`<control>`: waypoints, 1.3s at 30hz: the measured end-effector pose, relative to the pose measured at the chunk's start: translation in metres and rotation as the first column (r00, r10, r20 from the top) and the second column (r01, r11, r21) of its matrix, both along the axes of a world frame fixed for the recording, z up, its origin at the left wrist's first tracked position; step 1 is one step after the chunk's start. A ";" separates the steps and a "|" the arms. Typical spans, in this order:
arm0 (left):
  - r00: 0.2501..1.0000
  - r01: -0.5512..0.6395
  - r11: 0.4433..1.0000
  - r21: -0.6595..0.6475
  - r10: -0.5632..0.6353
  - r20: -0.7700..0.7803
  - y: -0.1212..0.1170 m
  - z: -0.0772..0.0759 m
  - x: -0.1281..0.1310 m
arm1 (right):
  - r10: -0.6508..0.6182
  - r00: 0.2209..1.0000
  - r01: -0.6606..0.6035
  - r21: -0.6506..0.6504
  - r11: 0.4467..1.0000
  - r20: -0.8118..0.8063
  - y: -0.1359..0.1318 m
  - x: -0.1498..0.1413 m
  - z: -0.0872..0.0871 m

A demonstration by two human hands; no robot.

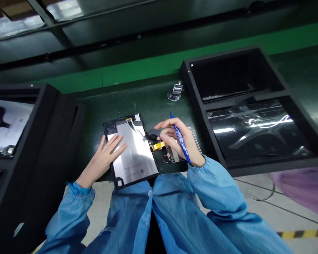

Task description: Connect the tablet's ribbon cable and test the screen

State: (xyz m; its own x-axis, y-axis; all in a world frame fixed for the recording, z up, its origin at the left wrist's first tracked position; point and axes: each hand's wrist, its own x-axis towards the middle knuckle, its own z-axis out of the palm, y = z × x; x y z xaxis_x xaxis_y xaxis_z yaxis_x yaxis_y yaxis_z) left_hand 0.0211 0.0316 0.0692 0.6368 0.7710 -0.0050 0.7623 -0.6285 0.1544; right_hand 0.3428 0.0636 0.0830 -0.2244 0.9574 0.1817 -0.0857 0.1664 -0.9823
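Opened tablet (pixel 134 150), back up on the green bench edge, centre of reference. Left hand (pixel 106 158) lies flat and open on its silver plate, apparently steadying it; right hand (pixel 175 139), at its right edge, grips a blue pen (pixel 180 140) while fingertips press near the yellow flex (pixel 159 145). What the fingertips touch is hidden.

One tablet (pixel 131 150), one pen (pixel 180 140), perhaps three trays (pixel 243 106).

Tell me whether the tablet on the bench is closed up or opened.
Opened: the tablet lies flat with no cover, its silver plate, yellow tape and circuit parts exposed.
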 end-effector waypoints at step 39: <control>0.526 -0.045 0.815 -0.578 0.511 0.680 0.017 0.020 0.097 | 0.139 0.977 -0.156 0.096 0.983 0.164 -0.014 -0.028 -0.001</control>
